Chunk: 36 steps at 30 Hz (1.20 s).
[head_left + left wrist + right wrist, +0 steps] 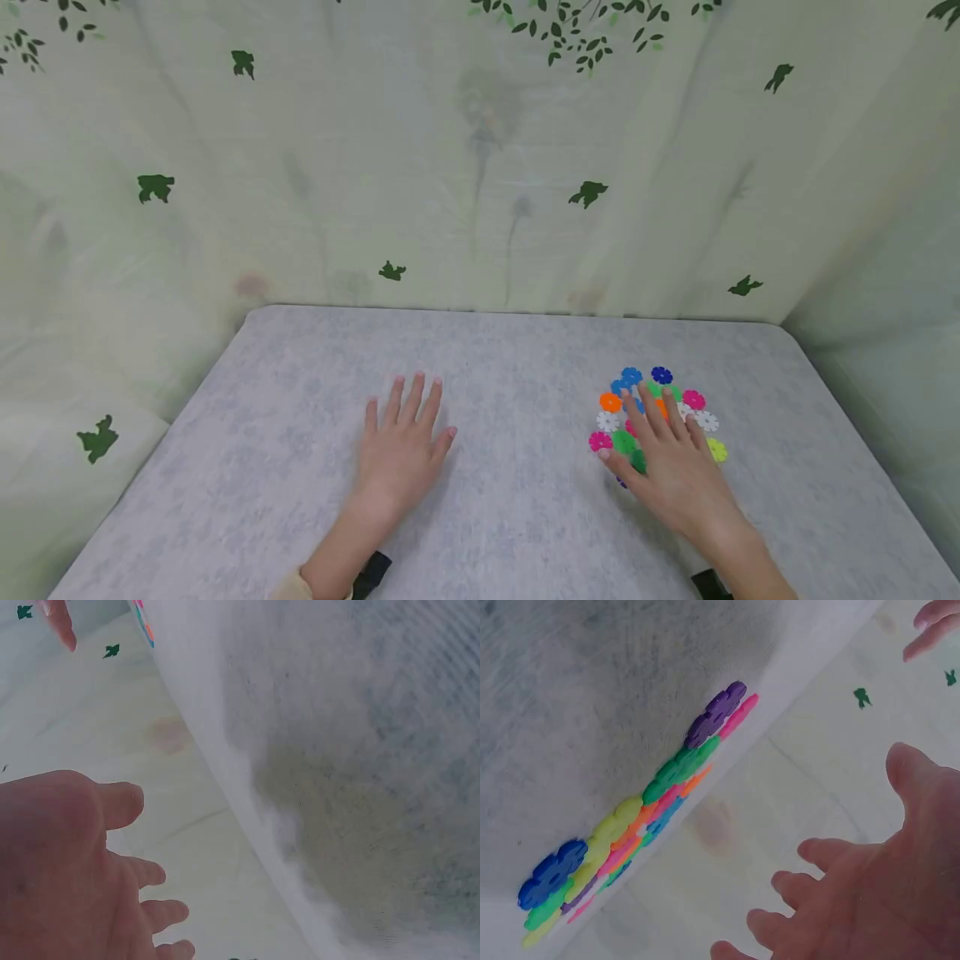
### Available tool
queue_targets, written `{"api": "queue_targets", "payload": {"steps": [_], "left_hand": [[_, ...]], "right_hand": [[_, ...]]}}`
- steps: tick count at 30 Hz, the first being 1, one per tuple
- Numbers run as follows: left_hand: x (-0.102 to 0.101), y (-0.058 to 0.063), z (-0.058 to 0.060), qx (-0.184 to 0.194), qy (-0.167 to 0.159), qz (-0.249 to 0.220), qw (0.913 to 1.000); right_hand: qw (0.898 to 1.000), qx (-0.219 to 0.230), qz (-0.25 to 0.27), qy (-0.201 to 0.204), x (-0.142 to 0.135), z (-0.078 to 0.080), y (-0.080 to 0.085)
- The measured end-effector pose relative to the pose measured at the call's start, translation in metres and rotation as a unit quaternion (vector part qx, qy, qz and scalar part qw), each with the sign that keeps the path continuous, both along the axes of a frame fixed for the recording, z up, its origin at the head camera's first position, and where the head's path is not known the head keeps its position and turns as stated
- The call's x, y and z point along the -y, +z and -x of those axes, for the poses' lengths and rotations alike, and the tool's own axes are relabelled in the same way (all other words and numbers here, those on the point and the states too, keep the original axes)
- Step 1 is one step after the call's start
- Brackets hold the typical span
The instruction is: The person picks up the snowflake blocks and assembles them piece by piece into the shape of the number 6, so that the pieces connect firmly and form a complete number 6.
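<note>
Colourful flower-shaped plastic discs (624,442) lie in a loose cluster on the right part of the table, in blue, green, orange, pink, white, yellow and purple. My right hand (675,471) hovers over them with its fingers spread, hiding part of the cluster. The right wrist view shows a gap between this right hand (855,900) and the discs (615,832). Left of the middle, my left hand (397,462) is held over the bare tabletop, its fingers straight and apart. In the left wrist view, nothing is in the left hand (67,862).
The table (517,375) has a grey mottled cover and rounded far corners. Behind it hangs a pale curtain (420,167) printed with leaves and green birds, which continues along both sides. Dark straps (371,575) are on the wrists.
</note>
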State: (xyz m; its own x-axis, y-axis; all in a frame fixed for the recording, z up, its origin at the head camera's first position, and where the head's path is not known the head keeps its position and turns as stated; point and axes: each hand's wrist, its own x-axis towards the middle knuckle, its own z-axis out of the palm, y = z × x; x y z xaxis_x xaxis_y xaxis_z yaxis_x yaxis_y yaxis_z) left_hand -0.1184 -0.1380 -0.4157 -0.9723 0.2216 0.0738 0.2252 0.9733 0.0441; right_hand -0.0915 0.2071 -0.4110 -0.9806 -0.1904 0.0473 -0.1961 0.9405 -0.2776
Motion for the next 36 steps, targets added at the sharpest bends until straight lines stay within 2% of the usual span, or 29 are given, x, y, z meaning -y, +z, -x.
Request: {"api": "queue_targets", "payload": {"steps": [4,8,12,15,20,24,29,32,35,36], "left_hand": [[-0.01,0.001,0.001,-0.016,-0.025,0.018,0.9994],[-0.027,0.006,0.005,-0.05,-0.077,0.001,0.9958],[-0.047,0.013,0.01,-0.083,-0.145,-0.031,0.9854],[-0.061,0.015,0.014,-0.076,-0.195,-0.055,0.9762],[-0.085,0.014,0.02,-0.032,-0.268,-0.131,0.9539],[-0.1,0.013,0.024,0.0,-0.295,-0.205,0.9333],[-0.116,0.007,0.03,0.107,-0.279,-0.295,0.9077],[-0.125,-0.001,0.036,0.176,-0.265,-0.347,0.8824],[-0.134,-0.009,0.043,0.221,-0.26,-0.382,0.8588],[-0.136,-0.012,0.045,0.231,-0.259,-0.389,0.8536]], "right_hand": [[1.0,-0.007,0.0,0.004,-0.009,-0.002,0.001],[0.999,-0.04,-0.012,0.007,-0.022,-0.004,0.002],[0.994,-0.105,-0.004,0.017,-0.034,-0.006,-0.002],[0.99,-0.139,0.018,0.02,-0.044,-0.008,-0.004],[0.99,-0.118,0.074,0.01,-0.057,-0.008,-0.004],[0.988,-0.107,0.113,0.009,-0.061,-0.006,-0.005],[0.986,-0.076,0.146,0.015,-0.062,-0.001,-0.009],[0.985,-0.039,0.165,0.015,-0.061,0.004,-0.013],[0.983,0.005,0.185,0.016,-0.058,0.009,-0.016],[0.982,0.02,0.19,0.017,-0.057,0.01,-0.016]]}}
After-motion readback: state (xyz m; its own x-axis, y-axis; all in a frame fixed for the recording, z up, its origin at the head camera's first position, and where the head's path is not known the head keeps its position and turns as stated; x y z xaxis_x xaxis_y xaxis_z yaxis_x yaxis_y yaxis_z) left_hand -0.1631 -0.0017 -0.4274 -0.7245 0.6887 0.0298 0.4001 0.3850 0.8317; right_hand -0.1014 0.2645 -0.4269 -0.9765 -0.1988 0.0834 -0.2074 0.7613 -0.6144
